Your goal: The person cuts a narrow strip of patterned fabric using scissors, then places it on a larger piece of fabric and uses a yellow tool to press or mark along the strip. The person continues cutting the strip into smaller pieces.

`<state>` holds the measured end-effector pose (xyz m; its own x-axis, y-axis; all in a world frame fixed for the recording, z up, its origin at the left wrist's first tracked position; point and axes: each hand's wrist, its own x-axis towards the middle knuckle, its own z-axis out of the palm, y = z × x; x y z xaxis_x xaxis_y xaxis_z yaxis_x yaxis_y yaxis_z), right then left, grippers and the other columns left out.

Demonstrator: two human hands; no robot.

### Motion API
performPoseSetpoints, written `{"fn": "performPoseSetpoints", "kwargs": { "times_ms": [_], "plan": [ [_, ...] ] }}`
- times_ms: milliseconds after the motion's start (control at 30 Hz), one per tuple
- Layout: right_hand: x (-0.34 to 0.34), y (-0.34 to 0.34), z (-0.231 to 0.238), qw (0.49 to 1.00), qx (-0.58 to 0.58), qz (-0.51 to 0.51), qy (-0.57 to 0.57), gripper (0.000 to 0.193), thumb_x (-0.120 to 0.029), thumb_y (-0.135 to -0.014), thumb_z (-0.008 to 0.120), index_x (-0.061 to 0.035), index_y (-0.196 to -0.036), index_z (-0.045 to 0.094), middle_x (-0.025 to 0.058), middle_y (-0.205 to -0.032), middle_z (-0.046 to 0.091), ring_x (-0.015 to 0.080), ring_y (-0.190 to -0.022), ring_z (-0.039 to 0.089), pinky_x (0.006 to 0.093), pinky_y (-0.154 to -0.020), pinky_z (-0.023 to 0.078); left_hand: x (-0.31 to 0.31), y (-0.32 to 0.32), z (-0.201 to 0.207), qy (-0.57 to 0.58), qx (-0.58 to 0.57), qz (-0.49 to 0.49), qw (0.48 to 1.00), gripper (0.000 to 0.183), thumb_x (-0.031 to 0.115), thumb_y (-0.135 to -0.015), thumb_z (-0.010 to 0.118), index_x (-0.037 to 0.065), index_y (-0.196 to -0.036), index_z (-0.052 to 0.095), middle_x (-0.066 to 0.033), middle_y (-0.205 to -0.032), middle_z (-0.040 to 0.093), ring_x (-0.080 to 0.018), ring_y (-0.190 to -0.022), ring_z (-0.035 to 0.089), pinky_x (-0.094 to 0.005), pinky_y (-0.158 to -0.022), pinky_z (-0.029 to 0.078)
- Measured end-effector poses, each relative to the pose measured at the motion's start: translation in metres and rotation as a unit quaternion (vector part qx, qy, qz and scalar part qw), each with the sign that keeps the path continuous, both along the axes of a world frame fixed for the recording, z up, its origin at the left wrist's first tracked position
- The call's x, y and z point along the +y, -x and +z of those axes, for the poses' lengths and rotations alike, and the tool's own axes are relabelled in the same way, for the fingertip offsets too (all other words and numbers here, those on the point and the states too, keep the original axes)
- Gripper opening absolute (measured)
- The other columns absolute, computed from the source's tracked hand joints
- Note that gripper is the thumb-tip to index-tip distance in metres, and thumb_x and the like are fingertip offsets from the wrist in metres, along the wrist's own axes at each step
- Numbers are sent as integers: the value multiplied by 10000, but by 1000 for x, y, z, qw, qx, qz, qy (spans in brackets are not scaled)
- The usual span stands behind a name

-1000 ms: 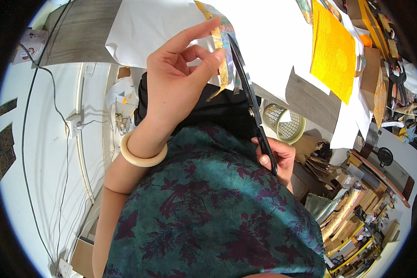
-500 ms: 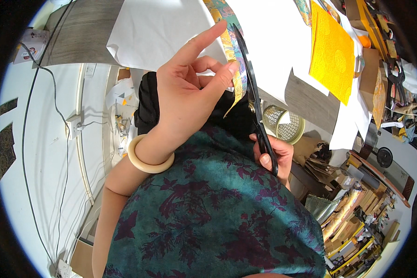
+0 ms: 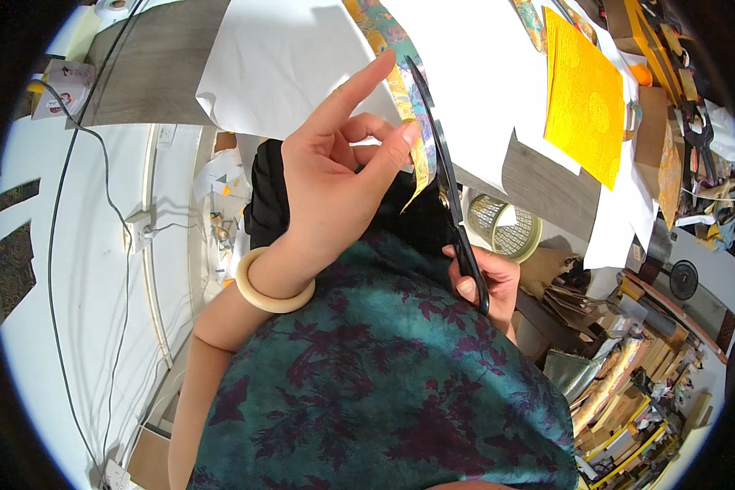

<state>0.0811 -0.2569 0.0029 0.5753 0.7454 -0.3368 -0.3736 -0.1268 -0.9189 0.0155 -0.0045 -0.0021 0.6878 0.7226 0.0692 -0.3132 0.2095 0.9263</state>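
Note:
My left hand [image 3: 327,171], with a cream bangle [image 3: 273,286] on its wrist, pinches a patterned brocade strip [image 3: 420,167] between thumb and bent fingers. Its index finger points out toward the table. Gold and teal-purple flowers cover the strip, whose narrow gold end hangs below my thumb. Beside it, my right hand [image 3: 494,282] grips the handles of long black scissors [image 3: 457,220]. The scissors point away from me, and their blades run alongside the strip's right edge. Whether the blades touch the fabric I cannot tell. My right fingers are partly hidden behind the handles.
White paper sheets [image 3: 282,65] cover much of the grey wood-look table [image 3: 551,188]. Yellow patterned fabric [image 3: 584,98] lies at the right. Below the table edge stands a pale green mesh basket [image 3: 527,241]. Cables [image 3: 55,245] hang at the left; cardboard and rolls [image 3: 616,384] crowd the lower right.
The whole view has shifted slightly, so the table and both hands sit a little lower. Both grips stay the same, and the scissors keep their place beside the strip.

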Motion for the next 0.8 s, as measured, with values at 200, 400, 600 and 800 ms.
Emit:
{"fn": "performPoseSetpoints", "kwargs": {
  "times_ms": [200, 400, 600, 800],
  "plan": [
    [2, 1, -1, 1000, -20, -2, 4, 416, -71, -901, 844, 71, -1280, 744, 42, -860, 711, 69, -705, 576, 227, -619, 408, 1, 1, 1, -14, -2, 7, 1000, 589, -48, -969, 751, -37, -1526, 559, -61, -1162, 715, -39, -879, 677, -195, -704, 596],
    [0, -3, 2, 1000, -11, 9, 4, 423, -74, -894, 859, 67, -1277, 747, 44, -863, 715, 71, -714, 591, 224, -631, 419, 24, 4, 12, -75, 22, 28, 997, 424, -12, -987, 744, -44, -1404, 673, -77, -1157, 744, -65, -921, 675, -222, -748, 610],
    [1, -5, 0, 1000, -25, 18, 3, 429, -56, -882, 863, 76, -1273, 745, 38, -859, 700, 73, -706, 579, 229, -633, 417, 49, 4, 20, -123, 39, -5, 992, 387, -47, -994, 714, -70, -1377, 667, -137, -1251, 744, -131, -977, 722, -339, -863, 670],
    [4, -5, -5, 999, -26, 23, -41, 461, -74, -873, 864, 97, -1280, 731, 49, -850, 689, 79, -699, 572, 235, -621, 411, 45, 1, 21, -74, 15, 23, 997, 385, -95, -953, 728, -64, -1335, 699, -115, -1148, 752, -109, -924, 720, -292, -835, 681]
  ]
}}
